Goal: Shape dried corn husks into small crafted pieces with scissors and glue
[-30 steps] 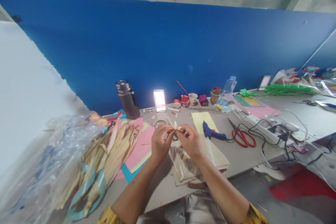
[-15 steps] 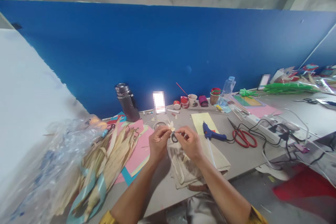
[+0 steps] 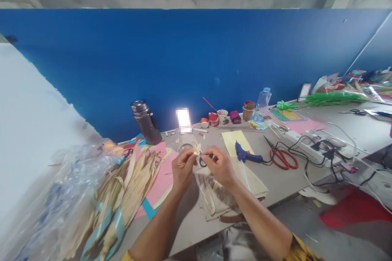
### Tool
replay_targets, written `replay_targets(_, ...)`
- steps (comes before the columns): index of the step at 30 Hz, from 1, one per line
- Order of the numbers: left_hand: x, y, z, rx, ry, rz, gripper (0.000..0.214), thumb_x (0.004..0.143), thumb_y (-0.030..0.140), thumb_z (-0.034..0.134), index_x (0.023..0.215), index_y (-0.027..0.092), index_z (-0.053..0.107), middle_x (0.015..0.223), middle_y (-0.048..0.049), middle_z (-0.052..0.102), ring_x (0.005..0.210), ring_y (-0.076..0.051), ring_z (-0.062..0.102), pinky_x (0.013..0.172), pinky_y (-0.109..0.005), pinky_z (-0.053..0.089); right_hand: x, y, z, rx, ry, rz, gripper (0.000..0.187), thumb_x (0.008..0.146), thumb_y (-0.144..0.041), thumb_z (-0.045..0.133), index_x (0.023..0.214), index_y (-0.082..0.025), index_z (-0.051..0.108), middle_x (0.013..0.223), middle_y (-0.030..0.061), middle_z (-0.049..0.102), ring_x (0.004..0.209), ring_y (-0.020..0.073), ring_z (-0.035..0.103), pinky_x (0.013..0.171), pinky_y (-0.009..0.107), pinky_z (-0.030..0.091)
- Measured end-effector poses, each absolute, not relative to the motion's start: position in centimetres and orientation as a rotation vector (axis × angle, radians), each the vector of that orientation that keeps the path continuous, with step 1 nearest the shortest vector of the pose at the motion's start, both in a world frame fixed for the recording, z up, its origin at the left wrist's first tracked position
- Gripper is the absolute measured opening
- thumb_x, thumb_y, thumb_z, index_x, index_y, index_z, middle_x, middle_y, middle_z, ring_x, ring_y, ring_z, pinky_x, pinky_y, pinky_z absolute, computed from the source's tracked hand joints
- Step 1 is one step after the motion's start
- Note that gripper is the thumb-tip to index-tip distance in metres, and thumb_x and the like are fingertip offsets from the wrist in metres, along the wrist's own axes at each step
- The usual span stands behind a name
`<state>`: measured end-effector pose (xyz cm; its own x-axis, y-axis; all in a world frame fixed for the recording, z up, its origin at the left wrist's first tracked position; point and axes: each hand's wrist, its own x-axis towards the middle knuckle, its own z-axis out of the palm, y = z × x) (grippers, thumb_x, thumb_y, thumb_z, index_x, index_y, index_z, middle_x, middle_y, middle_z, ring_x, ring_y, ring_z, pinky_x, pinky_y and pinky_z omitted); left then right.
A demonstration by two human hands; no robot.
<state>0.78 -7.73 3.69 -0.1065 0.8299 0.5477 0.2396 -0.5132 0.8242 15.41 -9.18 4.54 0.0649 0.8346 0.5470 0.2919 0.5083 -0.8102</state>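
Observation:
Over the front of the table, my left hand (image 3: 184, 166) pinches a small pale flower-like piece (image 3: 197, 148), which looks like dried husk, between thumb and fingertips. Close beside it my right hand (image 3: 219, 165) is closed in a pinch; what lies between its fingertips is too small to make out. A black ring (image 3: 202, 162) shows just under the right fingertips, and whether it is held or lying there I cannot tell. Beneath my right hand lies a folded beige cloth (image 3: 211, 204). Behind the left fingers sits a round roll (image 3: 185, 146), partly hidden.
A blue glue gun (image 3: 249, 155) and red-handled scissors (image 3: 284, 159) lie to the right, near a power strip (image 3: 306, 147) with tangled cables. Dried corn husks (image 3: 131, 187) and plastic wrap (image 3: 70, 195) cover the left. A dark thermos (image 3: 147, 124) and clear bottle (image 3: 263, 104) stand behind.
The view has shifted slightly. My fingertips have parted a little, and the pale piece has tilted a bit between them. Both hands remain in nearly the same place.

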Motion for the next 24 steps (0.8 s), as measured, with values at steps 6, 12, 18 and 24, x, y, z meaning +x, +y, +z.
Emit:
replay_targets(6, 0.6, -7.5, 3.8, 1.82, 1.184, 1.795, 0.015, 0.087, 0.026, 0.065, 0.073, 0.02, 0.067, 0.075, -0.0002, 0.067, 0.063, -0.013, 0.06, 0.061, -0.025, 0.047, 15.7, -9.7, 6.2, -1.058, -1.487, 0.587, 0.017, 0.088, -0.031, 0.06, 0.081, -0.019, 0.071, 0.076, 0.001, 0.068, 0.059, 0.0119, 0.054, 0.056, 0.024, 0.042)
replay_targets(12, 0.5, -7.8, 4.0, 1.924, 1.163, 1.828, 0.013, 0.089, 0.029, 0.066, 0.081, 0.021, 0.071, 0.081, -0.0026, 0.071, 0.069, -0.014, 0.063, 0.062, -0.025, 0.049, 16.1, -9.9, 7.2, -1.065, -1.588, 0.534, 0.015, 0.087, -0.029, 0.061, 0.084, -0.021, 0.073, 0.08, 0.0015, 0.07, 0.066, 0.0139, 0.058, 0.059, 0.025, 0.043)
replay_targets(18, 0.4, -7.7, 4.0, 2.044, 1.073, 1.834, 0.012, 0.09, 0.029, 0.067, 0.083, 0.021, 0.073, 0.082, -0.0042, 0.072, 0.075, -0.017, 0.066, 0.068, -0.028, 0.051, 16.3, -9.8, 7.2, -1.149, -1.652, 0.542, 0.018, 0.087, -0.03, 0.06, 0.086, -0.022, 0.077, 0.077, 0.0017, 0.07, 0.067, 0.0149, 0.06, 0.056, 0.024, 0.04)
replay_targets(24, 0.5, -7.7, 3.8, 2.061, 1.05, 1.808, 0.011, 0.089, 0.029, 0.068, 0.084, 0.021, 0.073, 0.082, -0.0044, 0.072, 0.073, -0.016, 0.065, 0.066, -0.027, 0.05, 16.4, -9.8, 7.3, -1.192, -1.627, 0.576, 0.019, 0.086, -0.027, 0.059, 0.083, -0.023, 0.077, 0.077, 0.0016, 0.072, 0.069, 0.0158, 0.061, 0.059, 0.025, 0.04)
